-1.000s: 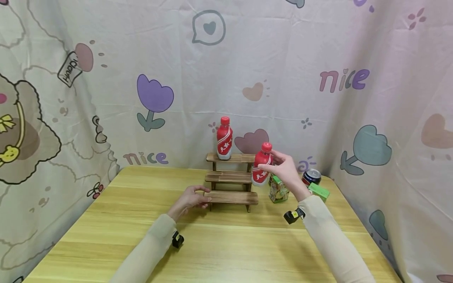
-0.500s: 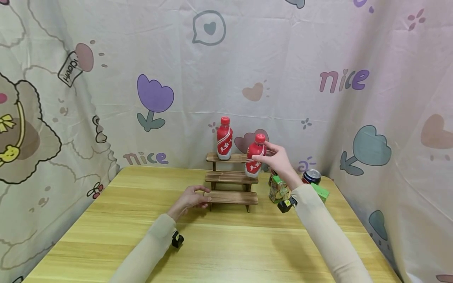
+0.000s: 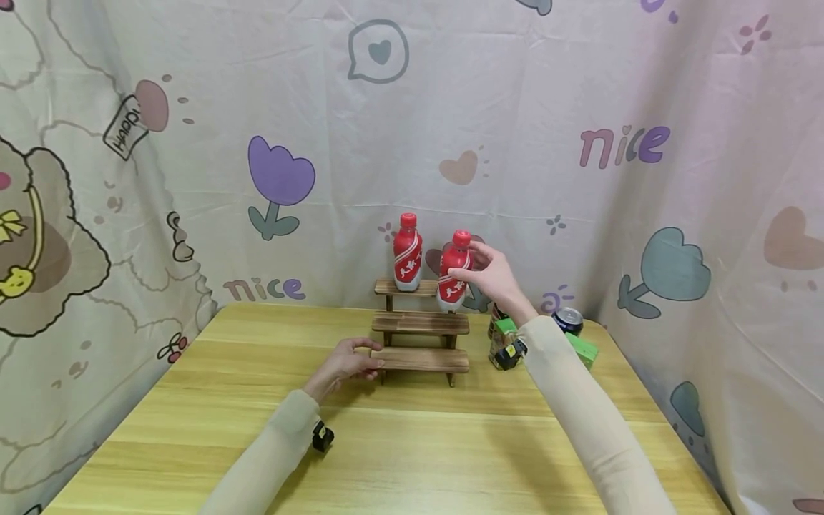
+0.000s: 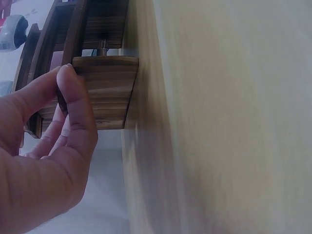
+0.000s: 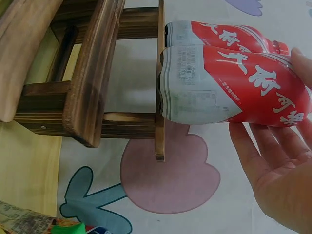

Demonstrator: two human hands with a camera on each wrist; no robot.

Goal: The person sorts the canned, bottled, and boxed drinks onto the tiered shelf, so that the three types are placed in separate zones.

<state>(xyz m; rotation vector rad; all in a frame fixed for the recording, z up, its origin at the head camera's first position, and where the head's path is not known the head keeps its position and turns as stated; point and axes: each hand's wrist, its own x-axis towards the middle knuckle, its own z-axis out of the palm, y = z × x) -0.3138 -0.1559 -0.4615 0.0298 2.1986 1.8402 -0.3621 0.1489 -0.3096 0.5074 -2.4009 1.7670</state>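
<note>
A three-step wooden rack (image 3: 421, 360) stands at the back of the table. My left hand (image 3: 344, 366) pinches the left end of its lowest step between thumb and fingers, seen close in the left wrist view. On the top step, left of centre, a red-and-white drink bottle (image 3: 408, 261) stands upright. A matching bottle (image 3: 453, 277) is gripped by my right hand (image 3: 494, 277), thumb on the near side, at the right end of the top step. In the right wrist view the held bottle (image 5: 234, 90) overlaps the standing one; its base is at the step's edge, contact unclear.
Right of the rack sit a green-topped drink carton (image 3: 505, 327), a dark can (image 3: 568, 320) and a green box (image 3: 583, 351), partly covered by my right sleeve (image 3: 579, 400). A printed curtain (image 3: 528, 143) hangs right behind the table (image 3: 412, 450).
My right hand has carried its bottle up and left, from beside the middle step to the top step's right end. My left hand has stayed on the lowest step.
</note>
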